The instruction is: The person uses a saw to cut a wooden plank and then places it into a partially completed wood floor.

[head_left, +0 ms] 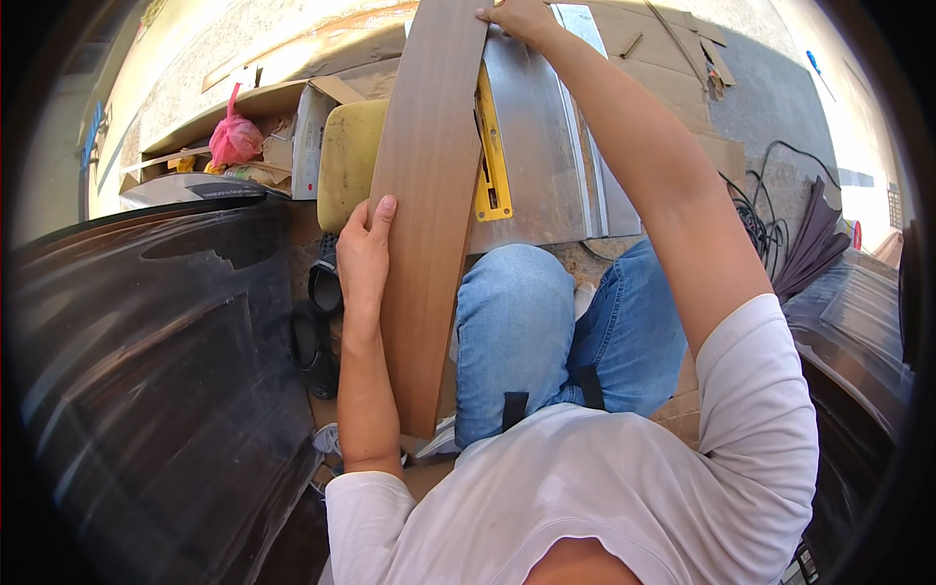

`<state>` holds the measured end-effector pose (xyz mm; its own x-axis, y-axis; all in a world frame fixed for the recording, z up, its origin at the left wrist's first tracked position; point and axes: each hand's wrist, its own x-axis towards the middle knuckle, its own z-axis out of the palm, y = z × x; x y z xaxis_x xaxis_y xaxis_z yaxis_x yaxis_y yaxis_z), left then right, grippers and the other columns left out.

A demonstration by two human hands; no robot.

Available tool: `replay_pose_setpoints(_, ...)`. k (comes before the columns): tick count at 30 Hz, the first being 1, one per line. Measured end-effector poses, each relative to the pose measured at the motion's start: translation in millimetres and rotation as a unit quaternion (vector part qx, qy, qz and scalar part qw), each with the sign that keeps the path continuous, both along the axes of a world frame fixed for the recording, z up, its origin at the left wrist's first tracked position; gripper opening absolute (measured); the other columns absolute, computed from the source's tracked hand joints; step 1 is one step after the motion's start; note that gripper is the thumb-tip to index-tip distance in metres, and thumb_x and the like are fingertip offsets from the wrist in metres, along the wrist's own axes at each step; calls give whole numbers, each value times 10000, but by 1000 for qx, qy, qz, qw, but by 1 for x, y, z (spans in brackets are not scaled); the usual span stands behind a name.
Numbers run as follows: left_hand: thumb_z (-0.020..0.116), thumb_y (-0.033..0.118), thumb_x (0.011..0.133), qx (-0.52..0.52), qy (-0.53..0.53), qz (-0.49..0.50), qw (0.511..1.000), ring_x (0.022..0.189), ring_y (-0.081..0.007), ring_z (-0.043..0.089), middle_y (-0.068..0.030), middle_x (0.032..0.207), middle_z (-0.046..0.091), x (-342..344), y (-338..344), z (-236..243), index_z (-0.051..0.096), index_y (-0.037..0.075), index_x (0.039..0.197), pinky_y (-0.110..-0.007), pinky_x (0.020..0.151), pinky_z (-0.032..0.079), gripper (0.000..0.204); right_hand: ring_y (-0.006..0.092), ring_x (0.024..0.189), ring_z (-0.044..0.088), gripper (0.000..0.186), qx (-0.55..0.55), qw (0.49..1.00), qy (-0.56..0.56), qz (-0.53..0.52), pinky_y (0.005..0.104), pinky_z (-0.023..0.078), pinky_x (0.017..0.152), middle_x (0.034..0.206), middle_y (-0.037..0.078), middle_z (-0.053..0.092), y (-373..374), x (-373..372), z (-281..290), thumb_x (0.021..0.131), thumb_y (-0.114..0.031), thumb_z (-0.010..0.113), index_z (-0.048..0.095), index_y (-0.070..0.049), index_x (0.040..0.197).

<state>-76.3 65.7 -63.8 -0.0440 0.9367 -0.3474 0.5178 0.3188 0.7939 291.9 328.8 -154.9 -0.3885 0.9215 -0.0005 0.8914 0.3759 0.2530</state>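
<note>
A long brown wood plank (429, 195) stretches away from beside my left thigh, past the top edge of the view. My left hand (363, 244) grips its left edge, the thumb on the upper face and the other fingers mostly hidden. Farther along, my right hand (519, 19) is closed on the right edge near the top of the view. The plank lies over part of a metal table-saw top (531, 146). Just right of the plank shows the saw's yellow slotted insert (493, 180). The plank's far end is out of view.
A yellow stool seat (347, 156) stands left of the plank. Beyond it sits an open box (283, 102) with a pink plastic bag (235, 136). Dark glossy panels (166, 390) lean at left. Black shoes (312, 351) rest below; a cable (770, 210) coils at right.
</note>
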Motion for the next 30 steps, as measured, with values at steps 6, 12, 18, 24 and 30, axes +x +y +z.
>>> replay_pose_setpoints(6, 615, 509, 1010, 5, -1, 9, 1000, 945, -263, 709, -184, 1034, 759, -5, -3, 0, 690, -1, 1228, -353, 867, 523, 560, 244, 1069, 679, 252, -32, 998, 49, -12, 353, 531, 965, 1194, 127, 701, -4, -14, 16, 922, -192, 608, 752, -207, 1128)
replay_pose_setpoints(12, 620, 415, 1042, 1, -14, 3, 1000, 924, -121, 625, -79, 1023, 740, 5, -3, -1, 685, -56, 1193, -276, 860, 500, 500, 277, 1047, 687, 237, 0, 996, 82, -21, 370, 544, 941, 1251, 137, 684, -1, 5, 7, 904, -192, 636, 775, -223, 1094)
replay_pose_setpoints(18, 608, 511, 1014, 11, -6, -1, 1000, 937, -267, 709, -182, 1023, 759, -1, -2, -3, 690, -12, 1213, -357, 861, 523, 566, 304, 1061, 696, 245, 24, 992, 121, -41, 394, 559, 929, 1271, 183, 667, -5, -3, 5, 894, -186, 647, 776, -228, 1098)
replay_pose_setpoints(24, 601, 522, 1014, 3, 12, 3, 1000, 930, -265, 708, -177, 1014, 759, -3, -2, 3, 693, -10, 1202, -358, 857, 521, 571, 332, 1080, 693, 241, -35, 991, 115, -49, 406, 560, 935, 1267, 214, 660, -4, -10, 13, 881, -178, 659, 775, -218, 1088)
replay_pose_setpoints(30, 615, 418, 1045, -10, 7, 8, 1000, 871, -105, 588, -51, 964, 719, 1, -2, 5, 689, -55, 1129, -270, 832, 492, 485, 351, 1122, 672, 218, 18, 996, 84, -7, 416, 555, 948, 1260, 227, 657, -3, -4, 8, 859, -172, 666, 772, -199, 1048)
